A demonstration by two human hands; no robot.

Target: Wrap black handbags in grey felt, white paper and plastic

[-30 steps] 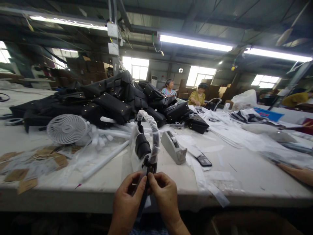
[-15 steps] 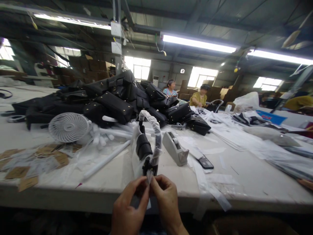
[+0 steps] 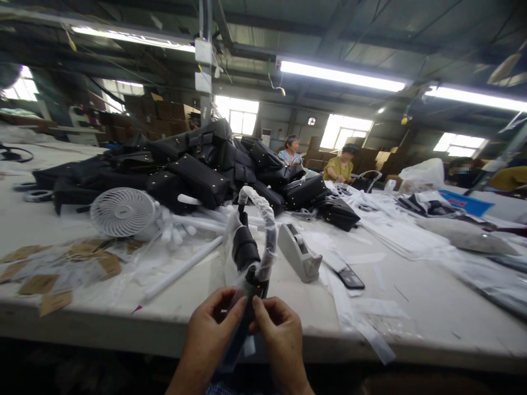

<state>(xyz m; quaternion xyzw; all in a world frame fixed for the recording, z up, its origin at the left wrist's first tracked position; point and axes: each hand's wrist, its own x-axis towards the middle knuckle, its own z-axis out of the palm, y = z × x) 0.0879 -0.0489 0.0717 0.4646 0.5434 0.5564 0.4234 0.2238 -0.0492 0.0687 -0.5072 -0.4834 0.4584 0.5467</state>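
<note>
A small black handbag [image 3: 246, 249] stands end-on near the table's front edge. Its arched handle [image 3: 269, 230] is wrapped in clear, wrinkled plastic film, and pale wrapping covers the bag's left side. At the near end, my left hand [image 3: 212, 326] is closed, thumb and fingers pinching a piece of clear film [image 3: 240, 289]. My right hand [image 3: 282, 329] is closed beside it, its thumb and fingertips pinching a dark strap [image 3: 236, 348] that hangs down between the hands. The fingers partly hide the strap's upper part.
A grey tape dispenser [image 3: 300, 252] and a phone [image 3: 351, 277] lie to the right. On the left are a white fan [image 3: 123, 212], brown tags [image 3: 39, 284] and white rods [image 3: 183, 267]. Black bags [image 3: 197, 178] pile up behind. Two people [image 3: 340, 164] sit farther back.
My hands have moved slightly apart; the left has shifted left with the film. A dark strap now shows hanging between them. The view has shifted a little.
</note>
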